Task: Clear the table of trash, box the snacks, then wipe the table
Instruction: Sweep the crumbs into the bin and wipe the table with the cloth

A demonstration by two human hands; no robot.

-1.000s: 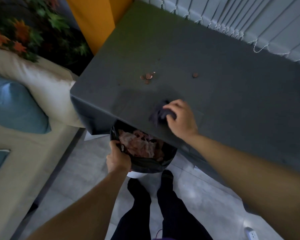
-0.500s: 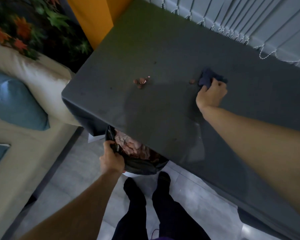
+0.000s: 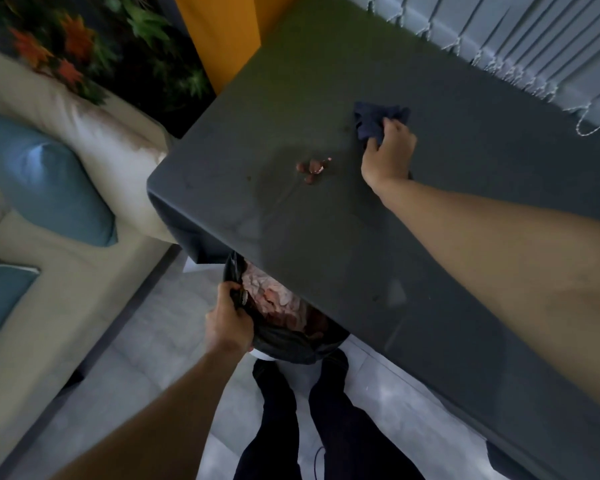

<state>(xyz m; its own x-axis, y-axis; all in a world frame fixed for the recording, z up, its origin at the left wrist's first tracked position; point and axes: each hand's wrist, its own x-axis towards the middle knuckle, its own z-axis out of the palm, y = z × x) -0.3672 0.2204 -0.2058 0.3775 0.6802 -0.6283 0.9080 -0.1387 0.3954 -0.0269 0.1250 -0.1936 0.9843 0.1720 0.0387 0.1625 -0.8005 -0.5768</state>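
Right hand (image 3: 388,157): grips cloth (image 3: 374,121) on table (image 3: 326,237).
Left hand (image 3: 227,323): holds bin liner (image 3: 291,341) at table edge.
Risk: crumbs (image 3: 310,168) overshoot liner.

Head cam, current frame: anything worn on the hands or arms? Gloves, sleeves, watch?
Nothing worn that shows. Left hand and right hand are bare: no gloves, no watch or band at either wrist. Left arm and right arm are bare to the frame edge, no sleeve in view. Rings: too blurred to tell.
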